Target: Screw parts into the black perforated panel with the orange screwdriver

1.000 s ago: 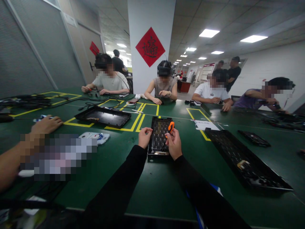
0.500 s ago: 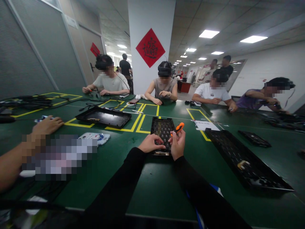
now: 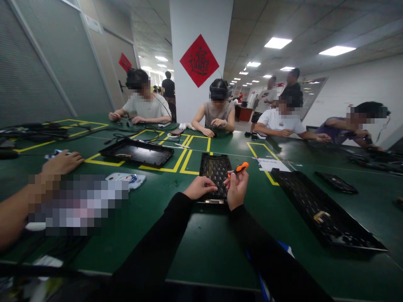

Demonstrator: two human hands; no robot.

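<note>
A black keyboard casing [image 3: 215, 167] with rows of small pale marks lies on the green table in front of me. My left hand [image 3: 200, 187] rests over its left side, thumb and fingers drawn together above the rows. Whatever those fingertips pinch, if anything, is too small to make out. On the casing's right side, my right hand [image 3: 236, 188] grips an orange and black screwdriver [image 3: 242, 168]. Its handle points up and to the right, away from the casing. The fingers partly cover the tool, and I cannot see its tip.
Right of me lie a long black casing [image 3: 317, 209], a small black panel [image 3: 336, 182] and a paper sheet [image 3: 273, 165]. Another black tray [image 3: 137, 153] sits left. A co-worker's arm [image 3: 59, 165] reaches in beside a phone [image 3: 127, 180]. Several people sit opposite.
The screwdriver has tipped further to the right in my right hand, which has shifted slightly right. My left fingers are more curled. Across the table, a co-worker's hand has moved to the right.
</note>
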